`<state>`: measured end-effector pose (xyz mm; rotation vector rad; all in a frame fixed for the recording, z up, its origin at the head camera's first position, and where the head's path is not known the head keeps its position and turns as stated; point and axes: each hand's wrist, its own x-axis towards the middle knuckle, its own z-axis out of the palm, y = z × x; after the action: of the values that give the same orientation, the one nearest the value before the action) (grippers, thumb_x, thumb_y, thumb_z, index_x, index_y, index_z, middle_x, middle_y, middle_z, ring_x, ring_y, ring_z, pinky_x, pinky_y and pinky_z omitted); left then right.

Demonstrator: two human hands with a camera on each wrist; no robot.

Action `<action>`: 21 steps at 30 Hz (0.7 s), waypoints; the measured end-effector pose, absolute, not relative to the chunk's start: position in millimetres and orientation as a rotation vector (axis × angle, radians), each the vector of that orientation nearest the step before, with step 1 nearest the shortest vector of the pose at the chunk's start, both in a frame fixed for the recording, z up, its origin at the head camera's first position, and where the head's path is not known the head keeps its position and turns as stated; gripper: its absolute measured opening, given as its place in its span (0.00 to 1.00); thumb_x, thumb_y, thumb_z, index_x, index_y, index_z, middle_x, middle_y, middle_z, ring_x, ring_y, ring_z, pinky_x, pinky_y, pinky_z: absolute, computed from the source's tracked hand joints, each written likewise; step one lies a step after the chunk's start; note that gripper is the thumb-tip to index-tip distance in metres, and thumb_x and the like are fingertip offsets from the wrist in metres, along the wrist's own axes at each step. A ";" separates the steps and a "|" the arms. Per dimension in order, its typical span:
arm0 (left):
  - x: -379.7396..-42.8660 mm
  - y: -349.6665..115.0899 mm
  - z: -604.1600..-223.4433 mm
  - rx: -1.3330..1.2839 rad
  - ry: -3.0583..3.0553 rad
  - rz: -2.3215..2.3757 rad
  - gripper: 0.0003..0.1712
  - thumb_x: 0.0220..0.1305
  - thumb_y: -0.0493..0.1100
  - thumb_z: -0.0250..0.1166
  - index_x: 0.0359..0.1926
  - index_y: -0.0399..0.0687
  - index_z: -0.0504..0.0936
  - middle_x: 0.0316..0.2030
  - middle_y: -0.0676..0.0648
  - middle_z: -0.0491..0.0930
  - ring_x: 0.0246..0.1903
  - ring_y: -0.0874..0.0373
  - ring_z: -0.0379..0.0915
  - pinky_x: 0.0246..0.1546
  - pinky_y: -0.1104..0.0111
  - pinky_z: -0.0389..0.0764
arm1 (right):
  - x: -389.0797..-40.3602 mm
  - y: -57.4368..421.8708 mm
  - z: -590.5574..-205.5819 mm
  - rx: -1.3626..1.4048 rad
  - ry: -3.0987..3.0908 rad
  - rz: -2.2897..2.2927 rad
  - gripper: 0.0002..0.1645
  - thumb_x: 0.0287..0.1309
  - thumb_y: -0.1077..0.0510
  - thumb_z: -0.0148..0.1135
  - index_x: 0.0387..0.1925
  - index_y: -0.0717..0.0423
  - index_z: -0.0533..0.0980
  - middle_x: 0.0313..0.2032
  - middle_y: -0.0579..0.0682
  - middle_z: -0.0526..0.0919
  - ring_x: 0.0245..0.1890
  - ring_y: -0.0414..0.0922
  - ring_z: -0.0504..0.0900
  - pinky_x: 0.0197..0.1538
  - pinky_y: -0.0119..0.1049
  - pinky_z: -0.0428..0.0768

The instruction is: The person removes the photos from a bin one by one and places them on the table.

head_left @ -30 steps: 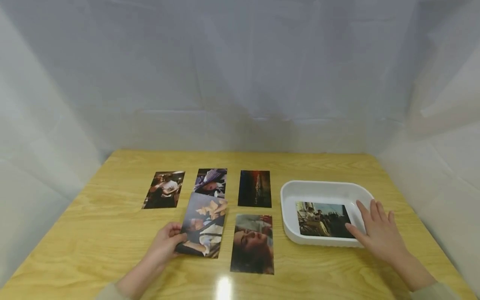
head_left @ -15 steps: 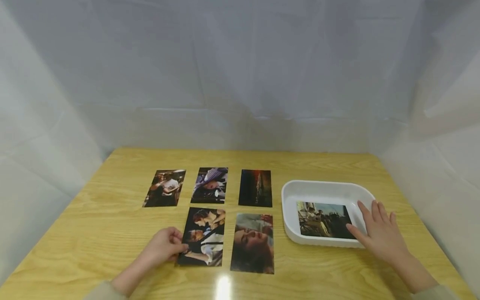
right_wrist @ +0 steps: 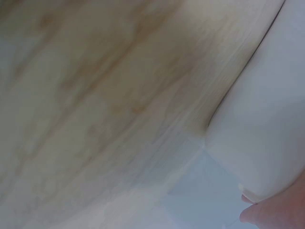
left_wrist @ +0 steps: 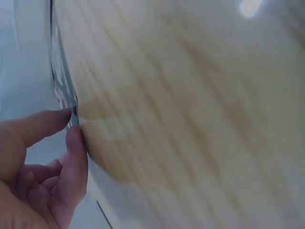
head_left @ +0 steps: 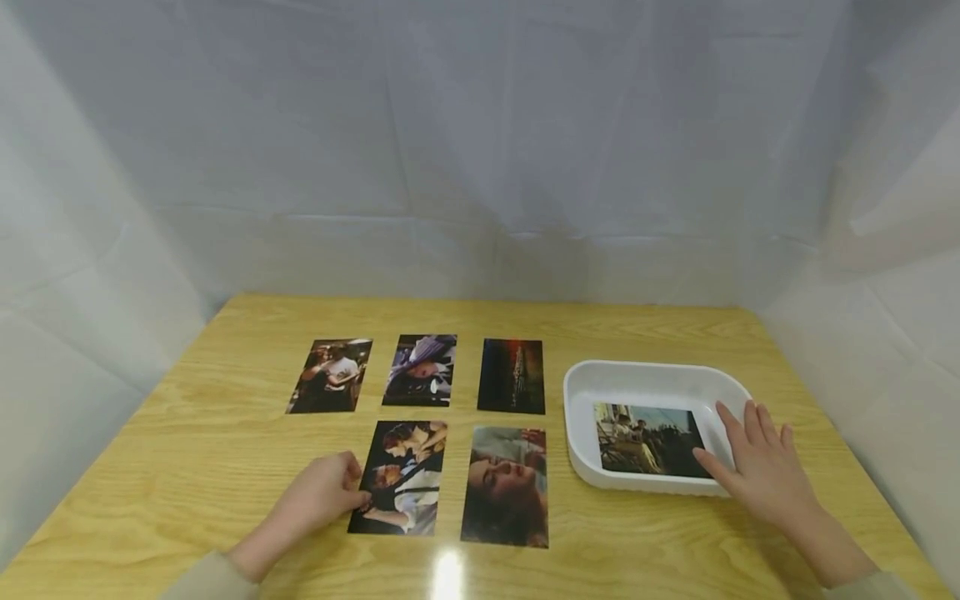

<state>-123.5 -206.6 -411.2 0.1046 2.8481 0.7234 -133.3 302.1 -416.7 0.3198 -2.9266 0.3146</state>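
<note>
My left hand [head_left: 318, 492] pinches the lower left edge of a photo print [head_left: 408, 483] of two people, one in a white shirt with dark suspenders. The print lies at the left of the front row. In the left wrist view, thumb and forefinger of the hand [left_wrist: 47, 167] meet at the edge of the print [left_wrist: 62, 86], seen nearly edge-on. My right hand [head_left: 765, 471] rests with fingers spread over the right rim of a white tray [head_left: 576, 433]. Inside the tray lies a landscape-format photo print [head_left: 648, 442]. The right wrist view catches the tray's outer wall [right_wrist: 267, 105] and a bit of the hand.
Beside the held print lies a close-up face print [head_left: 506, 492]. Behind are a print of a couple [head_left: 330, 375], one with a purple umbrella [head_left: 422, 371] and a dark one with a lit ship [head_left: 512, 375]. Pale sheeting [head_left: 480, 167] surrounds the wooden table [head_left: 187, 467].
My left hand has lowered the suspenders print from over the umbrella print to the table beside the face print, then shifted it slightly left. The right hand has stayed on the tray.
</note>
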 end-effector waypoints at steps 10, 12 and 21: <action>-128.7 -197.4 -401.3 0.190 2.876 0.563 0.14 0.45 0.42 0.69 0.28 0.41 0.73 0.15 0.52 0.67 0.14 0.60 0.61 0.16 0.69 0.63 | -133.3 302.1 -416.8 0.302 -2.967 0.322 0.45 0.56 0.38 0.49 0.62 0.67 0.53 0.58 0.80 0.45 0.60 0.69 0.39 0.54 0.66 0.35; -131.3 -192.7 -395.9 0.215 2.884 0.595 0.14 0.45 0.42 0.69 0.29 0.41 0.73 0.16 0.52 0.69 0.15 0.61 0.63 0.16 0.69 0.65 | -133.6 302.0 -416.2 0.295 -2.979 0.322 0.45 0.56 0.38 0.49 0.62 0.67 0.53 0.58 0.80 0.45 0.60 0.69 0.39 0.54 0.66 0.36; -150.4 -159.9 -380.1 0.395 2.855 0.876 0.16 0.48 0.41 0.68 0.38 0.37 0.76 0.29 0.48 0.77 0.29 0.59 0.73 0.30 0.66 0.75 | -133.3 301.8 -414.3 0.291 -2.985 0.313 0.45 0.56 0.38 0.49 0.62 0.68 0.53 0.58 0.80 0.45 0.60 0.69 0.39 0.53 0.67 0.38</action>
<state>-150.4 -159.9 -380.1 0.3950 2.8549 0.8758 -133.3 301.8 -414.3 0.2912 -2.9854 0.3126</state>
